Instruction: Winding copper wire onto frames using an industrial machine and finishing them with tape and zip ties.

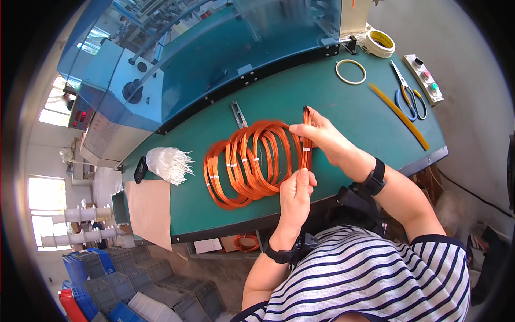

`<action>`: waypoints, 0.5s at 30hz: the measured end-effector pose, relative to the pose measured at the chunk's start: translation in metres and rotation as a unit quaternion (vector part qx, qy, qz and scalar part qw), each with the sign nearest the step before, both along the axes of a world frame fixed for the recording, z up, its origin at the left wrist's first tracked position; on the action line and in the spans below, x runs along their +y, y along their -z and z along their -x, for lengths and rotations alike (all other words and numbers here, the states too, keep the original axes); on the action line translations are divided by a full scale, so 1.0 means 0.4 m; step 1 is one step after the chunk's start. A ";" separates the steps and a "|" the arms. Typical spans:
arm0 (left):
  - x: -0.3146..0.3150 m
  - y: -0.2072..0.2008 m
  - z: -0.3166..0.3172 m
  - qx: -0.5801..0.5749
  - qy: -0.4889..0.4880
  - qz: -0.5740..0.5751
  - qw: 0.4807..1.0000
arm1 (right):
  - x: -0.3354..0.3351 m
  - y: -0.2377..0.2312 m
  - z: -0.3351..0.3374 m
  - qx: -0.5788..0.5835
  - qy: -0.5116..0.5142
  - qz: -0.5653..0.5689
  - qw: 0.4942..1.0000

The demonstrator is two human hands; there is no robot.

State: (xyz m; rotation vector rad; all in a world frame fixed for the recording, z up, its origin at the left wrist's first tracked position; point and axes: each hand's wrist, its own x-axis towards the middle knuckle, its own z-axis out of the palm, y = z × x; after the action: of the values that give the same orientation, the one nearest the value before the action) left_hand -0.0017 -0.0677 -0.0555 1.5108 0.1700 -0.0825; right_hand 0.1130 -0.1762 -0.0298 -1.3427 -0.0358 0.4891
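Observation:
A coil of copper wire (pixel 307 155) stands on edge at the right end of a row of such coils, a white tie round its strands. My left hand (pixel 296 188) pinches its near end. At its far end my right hand (pixel 320 134) grips it, thumb towards the row. The other copper wire coils (pixel 241 166) lean over one another on the green table (pixel 198 220), bound with white ties. Behind them lies a small metal tool (pixel 238 114), its kind unclear.
Left of the coils lie a bag of white ties (pixel 169 163), a black object (pixel 140 170) and brown paper (pixel 150 206). A machine's blue clear cover (pixel 214 64) borders the far side. Scissors (pixel 409 96), a yellow strip (pixel 399 117), tape rolls (pixel 380 44) and a button box (pixel 424 78) are right.

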 end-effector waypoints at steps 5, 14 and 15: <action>-0.007 0.007 -0.002 0.013 -0.029 -0.003 1.000 | 0.007 0.009 0.036 -0.021 -0.005 0.047 0.999; 0.015 -0.026 -0.029 0.031 -0.104 0.198 0.974 | 0.054 0.091 -0.095 -0.158 0.025 0.015 0.987; 0.045 -0.017 -0.029 0.007 -0.042 0.228 0.973 | 0.069 0.103 -0.114 -0.131 0.007 0.044 0.990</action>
State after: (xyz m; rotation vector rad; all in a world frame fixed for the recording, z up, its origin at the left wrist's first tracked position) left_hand 0.0098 -0.0497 -0.0485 1.0440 0.2116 -0.0592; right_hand 0.1586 -0.1487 -0.0709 -1.4854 -0.2240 0.3016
